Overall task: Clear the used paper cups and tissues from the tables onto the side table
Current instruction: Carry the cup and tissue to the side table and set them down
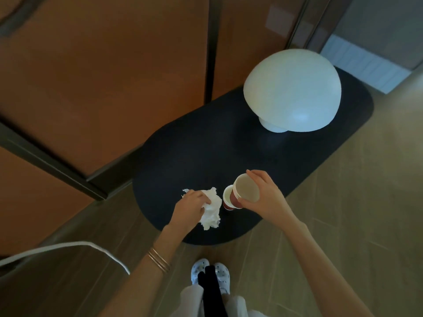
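A dark oval side table (196, 156) stands below me. My left hand (191, 207) grips a crumpled white tissue (211, 213) over the table's near end. My right hand (265, 195) holds a red paper cup (246, 188) with a cream inside, fingers curled round its rim, tilted to the left. A second red cup (227, 200) sits just left of it, touching it; whether it stands on the table or is held too I cannot tell.
A white mushroom-shaped lamp (293, 90) takes up the far right end of the table. Orange-brown wall panels (103, 76) with dark trim rise behind. A white cable (91, 245) lies on the wood floor at the left. My feet (210, 273) are close to the table.
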A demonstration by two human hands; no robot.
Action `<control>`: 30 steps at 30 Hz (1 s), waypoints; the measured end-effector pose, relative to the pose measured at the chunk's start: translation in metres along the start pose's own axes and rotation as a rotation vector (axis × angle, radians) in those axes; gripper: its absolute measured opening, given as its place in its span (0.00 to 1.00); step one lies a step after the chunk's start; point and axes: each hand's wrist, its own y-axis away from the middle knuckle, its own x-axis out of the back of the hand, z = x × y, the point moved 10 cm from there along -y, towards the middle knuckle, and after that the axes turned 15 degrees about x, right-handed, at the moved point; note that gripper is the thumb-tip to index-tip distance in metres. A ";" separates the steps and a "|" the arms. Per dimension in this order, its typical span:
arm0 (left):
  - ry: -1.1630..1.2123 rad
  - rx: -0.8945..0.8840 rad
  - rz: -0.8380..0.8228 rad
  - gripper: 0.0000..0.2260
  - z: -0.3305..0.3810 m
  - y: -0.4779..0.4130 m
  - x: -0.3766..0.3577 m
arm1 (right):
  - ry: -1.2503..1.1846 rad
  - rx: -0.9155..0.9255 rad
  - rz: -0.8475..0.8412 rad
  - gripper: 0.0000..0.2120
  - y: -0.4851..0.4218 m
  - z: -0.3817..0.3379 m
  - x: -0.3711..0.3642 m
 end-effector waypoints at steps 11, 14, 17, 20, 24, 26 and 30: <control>0.038 0.057 -0.061 0.15 -0.033 -0.052 -0.069 | 0.012 -0.033 -0.008 0.37 -0.030 0.059 -0.048; 0.050 0.056 -0.064 0.15 -0.034 -0.058 -0.083 | 0.003 -0.050 -0.025 0.38 -0.030 0.072 -0.061; 0.043 0.050 -0.074 0.15 -0.036 -0.061 -0.095 | -0.016 -0.060 -0.038 0.38 -0.028 0.080 -0.076; 0.032 0.050 -0.075 0.15 -0.039 -0.062 -0.102 | -0.020 -0.067 -0.053 0.38 -0.027 0.086 -0.088; 0.007 0.058 -0.085 0.15 -0.046 -0.063 -0.111 | -0.032 -0.073 -0.071 0.38 -0.025 0.094 -0.103; 0.009 0.062 -0.089 0.15 -0.049 -0.063 -0.114 | -0.041 -0.069 -0.084 0.38 -0.024 0.098 -0.111; 0.005 0.069 -0.082 0.15 -0.052 -0.062 -0.119 | -0.038 -0.046 -0.096 0.38 -0.022 0.101 -0.120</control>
